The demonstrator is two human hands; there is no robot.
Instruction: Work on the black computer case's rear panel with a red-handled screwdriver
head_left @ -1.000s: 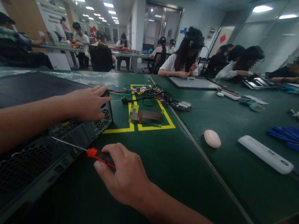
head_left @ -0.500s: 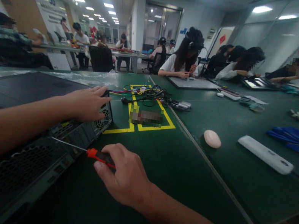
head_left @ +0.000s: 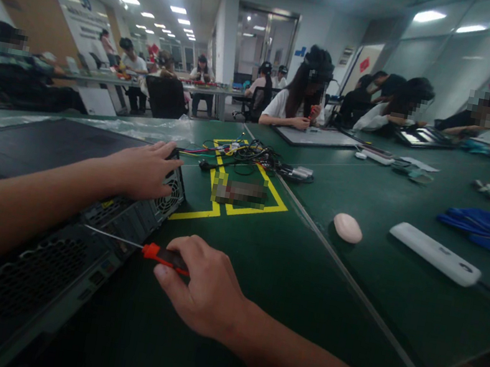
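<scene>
A black computer case point(head_left: 38, 172) lies flat on the green table point(head_left: 285, 279), its rear panel with vents and a fan grille point(head_left: 170, 192) facing me. My left hand point(head_left: 141, 168) rests on the case's top corner above the fan, fingers stretched out flat. My right hand point(head_left: 203, 287) is closed round the handle of a red-and-black screwdriver point(head_left: 157, 253). The thin shaft points left, its tip against the rear panel of the case.
A yellow-taped square point(head_left: 234, 191) behind the case holds a tangle of cables point(head_left: 245, 152). A pink oval object point(head_left: 348, 227), a white bar point(head_left: 434, 253) and blue gloves point(head_left: 484, 227) lie to the right. Several people sit at tables farther back.
</scene>
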